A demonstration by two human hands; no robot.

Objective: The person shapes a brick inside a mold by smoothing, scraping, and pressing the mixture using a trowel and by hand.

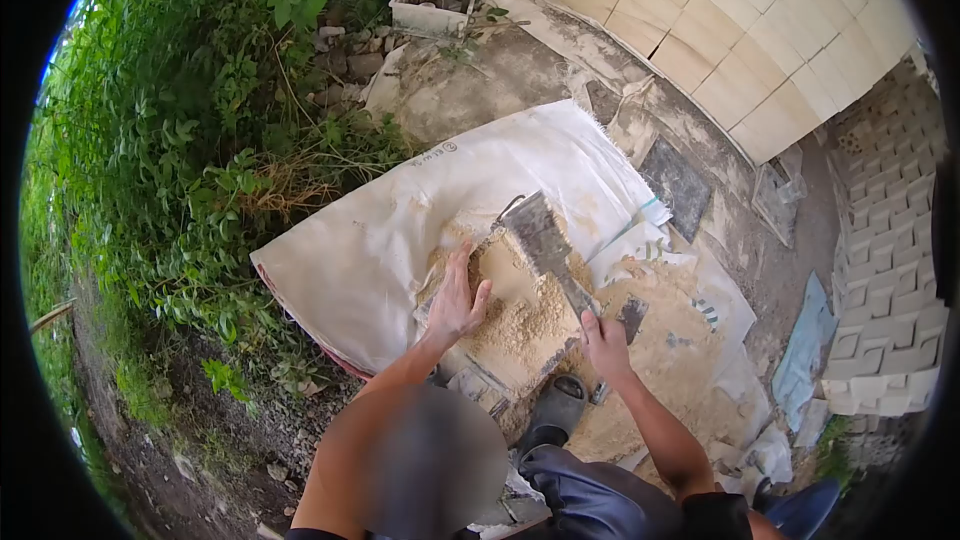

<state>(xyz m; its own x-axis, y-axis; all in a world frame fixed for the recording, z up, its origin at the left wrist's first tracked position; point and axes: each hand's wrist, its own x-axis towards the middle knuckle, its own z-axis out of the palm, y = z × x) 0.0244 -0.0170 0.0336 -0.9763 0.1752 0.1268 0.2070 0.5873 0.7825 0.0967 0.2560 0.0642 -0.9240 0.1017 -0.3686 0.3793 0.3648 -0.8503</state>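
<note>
My right hand point(605, 345) is closed around the handle of a flat, wide-bladed trowel point(540, 232). Its grey blade slants up and left over the far right side of a shallow rectangular mould point(488, 380). Inside the mould lies a tan, sandy mix point(510, 285), smooth toward the far left and crumbly toward the near right. My left hand point(457, 300) rests along the mould's left side, with its fingers stretched and thumb apart, holding nothing. A small wire loop point(512, 205) shows at the far edge. The mould sits on a white woven sheet point(360, 225) dusted with the same mix.
Dense green plants point(200, 140) border the left. Pale blocks point(700, 20) form a wall at the back right, and patterned blocks point(880, 270) are stacked on the right. A dark flat slab point(675, 185) and a white crate point(435, 5) lie farther off. My sandalled foot point(558, 405) is beside the mould.
</note>
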